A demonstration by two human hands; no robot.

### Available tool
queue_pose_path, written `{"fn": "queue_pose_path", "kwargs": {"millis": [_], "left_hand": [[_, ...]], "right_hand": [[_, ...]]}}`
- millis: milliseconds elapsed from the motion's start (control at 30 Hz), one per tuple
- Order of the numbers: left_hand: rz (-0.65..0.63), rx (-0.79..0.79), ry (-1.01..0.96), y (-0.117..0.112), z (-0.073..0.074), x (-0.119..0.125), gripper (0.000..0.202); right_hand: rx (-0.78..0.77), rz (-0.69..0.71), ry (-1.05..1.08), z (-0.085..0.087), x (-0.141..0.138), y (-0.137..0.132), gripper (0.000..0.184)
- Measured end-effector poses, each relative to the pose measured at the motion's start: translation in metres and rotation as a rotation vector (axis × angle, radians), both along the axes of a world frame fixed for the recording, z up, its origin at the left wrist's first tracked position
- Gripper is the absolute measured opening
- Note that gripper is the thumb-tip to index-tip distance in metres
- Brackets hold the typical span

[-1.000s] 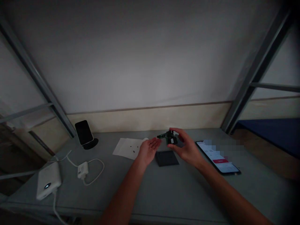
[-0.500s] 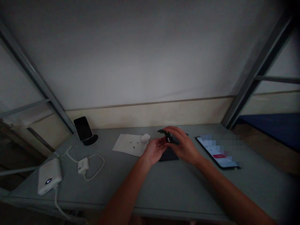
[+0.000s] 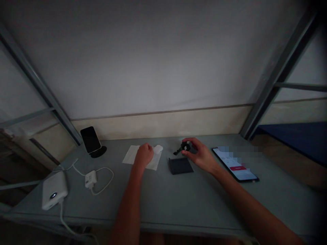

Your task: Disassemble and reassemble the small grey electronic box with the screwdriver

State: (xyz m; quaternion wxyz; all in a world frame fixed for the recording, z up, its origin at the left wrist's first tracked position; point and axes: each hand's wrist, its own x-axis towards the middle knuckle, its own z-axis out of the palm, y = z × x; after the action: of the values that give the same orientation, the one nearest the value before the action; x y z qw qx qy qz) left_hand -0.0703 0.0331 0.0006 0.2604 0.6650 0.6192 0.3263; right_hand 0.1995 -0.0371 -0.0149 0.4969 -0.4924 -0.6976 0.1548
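My right hand [image 3: 201,157] pinches a small dark device with a circuit-board-like strip [image 3: 184,147] between thumb and fingers, above the table. Just below it lies a dark flat square piece [image 3: 181,166]. My left hand [image 3: 144,154] is closed, knuckles up, over a sheet of white paper [image 3: 153,164]. Whatever its fingers hold, if anything, is hidden. Beside that hand a rounded white object [image 3: 158,148] rests on the paper's right side; its kind is unclear.
To the right lies a phone or tablet [image 3: 236,166] with a lit screen. A black-screened device [image 3: 90,139] leans on a round stand at back left. A white power bank [image 3: 54,191], a white adapter [image 3: 90,179] and loose cables lie on the left of the grey table [image 3: 178,204].
My left hand has left the device and moved left onto the paper, closing. The right hand keeps the device, now turned with its strip pointing down-left. The dark square piece is uncovered.
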Motion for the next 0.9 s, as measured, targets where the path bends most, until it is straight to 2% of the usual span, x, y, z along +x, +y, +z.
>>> {"fn": "queue_pose_path", "kwargs": {"millis": [100,167,333,400,533,733,900], "left_hand": [[-0.006,-0.012,0.153,0.001,0.002,-0.031,0.025],[-0.059,-0.035,0.216,0.001,0.002,-0.038,0.026],[-0.305,-0.066,0.306,-0.005,-0.009,-0.018,0.018],[-0.355,-0.058,0.330,-0.008,-0.015,-0.011,0.016],[-0.363,-0.014,0.327,-0.012,-0.019,-0.009,0.029],[-0.402,-0.035,0.360,-0.015,-0.007,-0.014,0.039],[-0.411,-0.016,0.337,-0.016,0.000,-0.016,0.044]], "right_hand": [[-0.022,0.008,-0.015,-0.001,-0.002,-0.001,0.036],[-0.028,-0.009,-0.022,-0.002,-0.002,-0.001,0.036],[-0.011,-0.006,-0.043,-0.005,-0.001,0.002,0.035],[0.002,-0.010,-0.054,-0.004,0.000,0.002,0.035],[0.013,-0.028,-0.071,-0.001,0.001,0.001,0.035],[-0.041,-0.014,-0.048,0.003,0.005,0.000,0.034],[-0.032,-0.041,-0.069,-0.010,0.004,0.008,0.038]]}}
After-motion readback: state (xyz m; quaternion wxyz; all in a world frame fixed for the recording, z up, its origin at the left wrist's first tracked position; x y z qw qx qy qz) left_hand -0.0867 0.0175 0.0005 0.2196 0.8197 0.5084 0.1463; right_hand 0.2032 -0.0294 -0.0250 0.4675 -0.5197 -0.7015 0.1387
